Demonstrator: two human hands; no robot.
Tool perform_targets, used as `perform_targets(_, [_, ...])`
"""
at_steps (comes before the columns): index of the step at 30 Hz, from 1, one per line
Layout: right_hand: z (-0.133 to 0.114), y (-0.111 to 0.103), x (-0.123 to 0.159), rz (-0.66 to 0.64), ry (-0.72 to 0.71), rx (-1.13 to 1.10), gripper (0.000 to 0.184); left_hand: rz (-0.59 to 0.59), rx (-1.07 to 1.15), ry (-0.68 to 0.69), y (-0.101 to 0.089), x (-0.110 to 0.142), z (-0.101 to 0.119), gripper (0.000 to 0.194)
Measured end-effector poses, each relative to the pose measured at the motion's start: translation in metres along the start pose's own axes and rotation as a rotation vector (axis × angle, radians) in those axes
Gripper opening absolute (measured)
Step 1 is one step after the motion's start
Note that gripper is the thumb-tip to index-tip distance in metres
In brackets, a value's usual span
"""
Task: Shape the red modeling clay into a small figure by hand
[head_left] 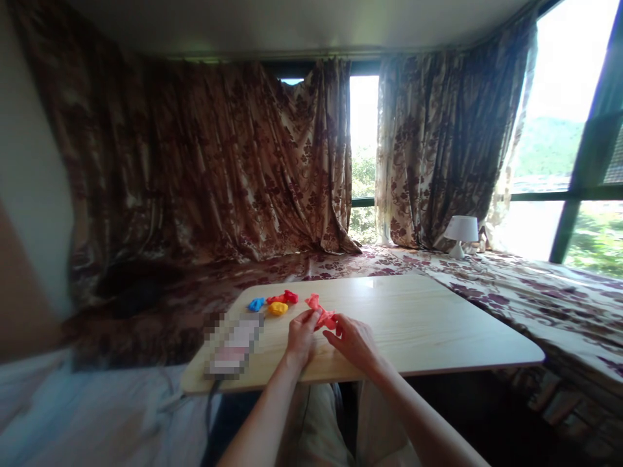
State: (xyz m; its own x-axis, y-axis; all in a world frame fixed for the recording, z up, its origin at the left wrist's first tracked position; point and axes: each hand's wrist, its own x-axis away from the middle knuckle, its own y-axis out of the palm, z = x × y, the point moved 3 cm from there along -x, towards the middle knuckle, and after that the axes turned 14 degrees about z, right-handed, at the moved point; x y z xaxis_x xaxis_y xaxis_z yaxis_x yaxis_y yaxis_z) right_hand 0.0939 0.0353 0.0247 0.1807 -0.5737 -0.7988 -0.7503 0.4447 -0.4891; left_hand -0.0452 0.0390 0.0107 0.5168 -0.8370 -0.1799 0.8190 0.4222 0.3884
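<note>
Two hands held a crumpled coral cloth (319, 312) above the table (413, 324).
The left hand (302, 334) pinched its middle; the right hand (355, 340) gripped its edge, near the yellow cloth (278, 309).

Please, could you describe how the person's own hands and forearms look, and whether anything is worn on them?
The left hand and right hand are gloveless. No sleeve, watch or bracelet shows on the left forearm or right forearm. The fingers are too small to rule out a thin ring.
</note>
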Motion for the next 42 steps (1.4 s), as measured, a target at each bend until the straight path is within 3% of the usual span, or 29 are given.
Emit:
perform_targets(7, [-0.001, -0.001, 0.000, 0.002, -0.043, -0.024, 0.018, -0.099, -0.143, 0.059, 0.006, 0.011, 0.009, 0.038])
perform_targets(21, [0.000, 0.000, -0.001, -0.031, -0.020, 0.022, 0.029, -0.098, -0.305, 0.193, 0.007, 0.016, 0.013, 0.038])
perform_targets(34, [0.007, 0.008, -0.001, -0.025, 0.034, -0.059, 0.029, -0.074, -0.301, 0.189, 0.005, 0.012, 0.013, 0.032])
perform_targets(42, [0.017, 0.013, -0.004, -0.044, 0.249, -0.245, 0.039, -0.066, -0.266, 0.166, 0.004, 0.008, 0.012, 0.031])
